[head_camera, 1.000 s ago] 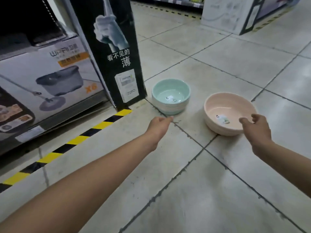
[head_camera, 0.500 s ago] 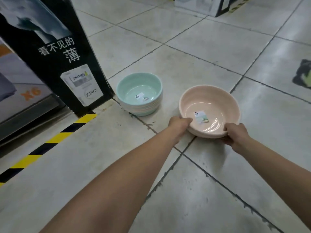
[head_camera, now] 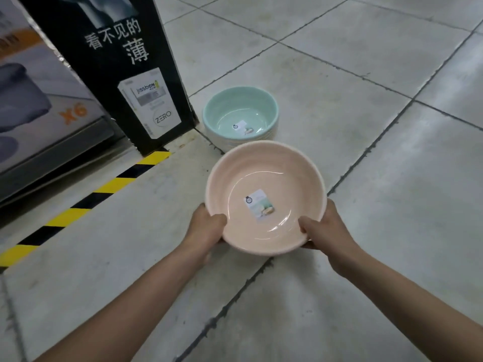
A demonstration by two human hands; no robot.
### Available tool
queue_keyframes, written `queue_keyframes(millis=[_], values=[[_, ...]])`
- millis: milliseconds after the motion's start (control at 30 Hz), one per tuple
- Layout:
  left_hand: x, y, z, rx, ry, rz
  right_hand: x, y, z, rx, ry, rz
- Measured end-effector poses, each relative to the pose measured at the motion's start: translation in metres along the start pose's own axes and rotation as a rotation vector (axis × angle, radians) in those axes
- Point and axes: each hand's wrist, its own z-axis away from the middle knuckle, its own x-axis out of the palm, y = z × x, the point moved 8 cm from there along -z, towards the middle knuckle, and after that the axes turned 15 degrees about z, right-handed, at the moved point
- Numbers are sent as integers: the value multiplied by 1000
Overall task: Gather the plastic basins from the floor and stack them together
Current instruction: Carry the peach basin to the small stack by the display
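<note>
I hold a pale pink plastic basin point(head_camera: 264, 178) off the floor in front of me, a paper label stuck inside its bottom. My left hand point(head_camera: 206, 226) grips its near-left rim, thumb inside. My right hand point(head_camera: 325, 228) grips the near-right rim the same way. Just beyond it, a stack of several basins with a mint green one point(head_camera: 240, 113) on top stands on the tiled floor. The pink basin's far edge overlaps the near side of that stack in view.
A tall black display box point(head_camera: 125, 74) stands left of the stack, at a shelf unit's corner. Yellow-black hazard tape point(head_camera: 91, 197) runs along the floor by the shelf base. Grey floor tiles point(head_camera: 366, 126) spread to the right and behind.
Both hands closed on the pink basin's rim and lifted it from the floor, bringing it left and nearer to me, in front of the green-topped stack.
</note>
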Motion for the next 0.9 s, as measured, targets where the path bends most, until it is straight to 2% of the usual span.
queue_keyframes(millis=[233,433,533,633,733,833,900], values=[[-98,-7,5,-31,120,-12,93,-13,17,-36,-120,106],[-121,-23,-5,-38,132,-5,108,-10,15,-30,-91,248],[-126,-21,-12,-36,122,-75,104,-20,21,-25,-88,256],[-124,14,-28,54,121,-167,74,-46,-3,0,76,177],[-106,73,-58,205,122,-125,37,-88,-65,26,233,69],[-67,122,-103,266,93,-59,28,-128,-122,56,208,-3],[-32,137,-131,252,69,-78,32,-145,-150,54,173,42]])
